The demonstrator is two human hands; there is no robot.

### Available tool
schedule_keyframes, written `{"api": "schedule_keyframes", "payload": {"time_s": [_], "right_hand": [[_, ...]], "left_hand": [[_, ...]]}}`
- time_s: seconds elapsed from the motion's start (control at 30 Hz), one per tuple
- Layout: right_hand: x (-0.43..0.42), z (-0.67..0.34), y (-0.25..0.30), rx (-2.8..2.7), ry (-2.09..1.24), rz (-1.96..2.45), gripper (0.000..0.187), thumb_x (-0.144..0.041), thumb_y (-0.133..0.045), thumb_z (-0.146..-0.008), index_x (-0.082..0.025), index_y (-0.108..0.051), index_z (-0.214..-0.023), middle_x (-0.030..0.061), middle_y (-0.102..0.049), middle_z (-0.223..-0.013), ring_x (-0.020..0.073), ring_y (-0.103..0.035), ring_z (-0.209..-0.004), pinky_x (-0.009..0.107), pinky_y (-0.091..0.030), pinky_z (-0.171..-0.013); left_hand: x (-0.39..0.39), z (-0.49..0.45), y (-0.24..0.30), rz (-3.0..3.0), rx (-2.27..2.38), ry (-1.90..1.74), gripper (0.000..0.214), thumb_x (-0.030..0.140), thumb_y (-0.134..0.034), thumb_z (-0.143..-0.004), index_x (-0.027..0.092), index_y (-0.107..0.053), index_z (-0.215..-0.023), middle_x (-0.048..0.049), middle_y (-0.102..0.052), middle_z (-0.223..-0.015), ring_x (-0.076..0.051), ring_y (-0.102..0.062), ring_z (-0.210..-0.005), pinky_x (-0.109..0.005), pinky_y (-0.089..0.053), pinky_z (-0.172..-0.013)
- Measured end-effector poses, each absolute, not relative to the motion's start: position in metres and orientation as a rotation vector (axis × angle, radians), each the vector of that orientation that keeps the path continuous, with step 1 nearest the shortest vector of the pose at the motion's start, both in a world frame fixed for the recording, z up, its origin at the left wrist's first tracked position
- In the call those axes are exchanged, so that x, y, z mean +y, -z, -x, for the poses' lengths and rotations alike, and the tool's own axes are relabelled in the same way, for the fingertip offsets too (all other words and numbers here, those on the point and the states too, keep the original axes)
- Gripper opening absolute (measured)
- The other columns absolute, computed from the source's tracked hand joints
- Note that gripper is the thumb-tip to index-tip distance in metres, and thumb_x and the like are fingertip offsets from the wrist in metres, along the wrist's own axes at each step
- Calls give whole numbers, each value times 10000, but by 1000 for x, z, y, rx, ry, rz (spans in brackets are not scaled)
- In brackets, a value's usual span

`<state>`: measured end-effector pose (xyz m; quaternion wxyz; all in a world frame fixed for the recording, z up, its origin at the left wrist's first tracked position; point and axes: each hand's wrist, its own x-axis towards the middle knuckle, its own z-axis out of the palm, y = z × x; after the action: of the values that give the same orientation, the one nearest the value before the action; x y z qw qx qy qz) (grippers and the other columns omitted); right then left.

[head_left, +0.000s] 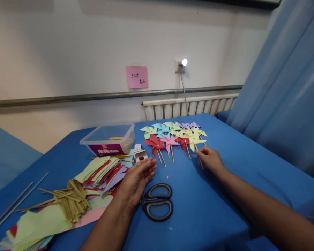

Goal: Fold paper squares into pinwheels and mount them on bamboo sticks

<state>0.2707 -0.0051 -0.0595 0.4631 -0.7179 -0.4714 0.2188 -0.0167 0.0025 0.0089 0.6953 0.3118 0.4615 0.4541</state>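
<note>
Here we go, with the scissors [157, 201] as our marker: just left of them, hiding their blades, is our left hand [137, 179], fingers loosely curled and apart, holding nothing. Beyond the scissors and to their right lies the yellow pinwheel [194, 139], its stick [201, 163] running toward us and slanting a little right. And on that stick is our right hand [210, 158], coming in from the right, clearly the nearer of the two, its grip together, thumb and fingers pinched just below the paper head! Whether the stick is off the surface, we can't tell.

Across the blue worktop [214, 216] now: far left of the scissors, two thin rods [19, 203]; closer to them, a heap of short sticks [72, 202] on paper, then a fanned paper stack [104, 174]. Beyond that, a clear plastic box [108, 150], with small white cartons [141, 156] beside it. Past the scissors, spreading right, the other pinwheels [154, 141] crowd together.

Farther beyond the scissors we have the wall's rail [94, 98], a pink note [136, 76] and a radiator [193, 106]; far right, a blue curtain [282, 80].
</note>
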Motion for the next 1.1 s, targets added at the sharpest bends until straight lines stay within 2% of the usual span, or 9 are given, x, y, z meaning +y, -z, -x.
{"api": "schedule_keyframes", "payload": {"time_s": [0.07, 0.37, 0.67, 1.1], "right_hand": [[0, -294, 60, -1234, -382, 2062, 276, -417, -539, -800, -200, -613, -647, 19, -628, -591, 154, -556, -551, 256, -331, -499], [21, -312, 53, -1265, -365, 2333, 278, -400, -518, -804, -215, -677, -673, 42, -665, -636, 183, -580, -606, 266, -308, -523], [30, -307, 50, -1299, -344, 2445, 278, -383, -483, -832, -224, -699, -757, 59, -704, -719, 202, -631, -684, 266, -362, -569], [28, -305, 52, -1415, -244, 2409, 384, -487, -455, -876, -207, -659, -711, 70, -692, -673, 208, -629, -688, 277, -319, -548]], "left_hand": [[3, 16, -8, -714, 1043, -999, 226, 149, -719, -747, 122, -681, -968, -137, -709, -1066, -178, -689, -856, -231, -539, -686], [0, 12, -8, -752, 1069, -946, 166, 114, -697, -759, 122, -681, -924, -127, -719, -987, -165, -685, -798, -223, -543, -667], [-6, 10, -12, -760, 1065, -904, 197, 123, -718, -740, 130, -675, -932, -108, -718, -963, -153, -680, -778, -220, -540, -675], [-4, 11, -10, -793, 1062, -882, 219, 146, -752, -711, 138, -692, -921, -97, -719, -889, -151, -679, -752, -225, -536, -671]]}}
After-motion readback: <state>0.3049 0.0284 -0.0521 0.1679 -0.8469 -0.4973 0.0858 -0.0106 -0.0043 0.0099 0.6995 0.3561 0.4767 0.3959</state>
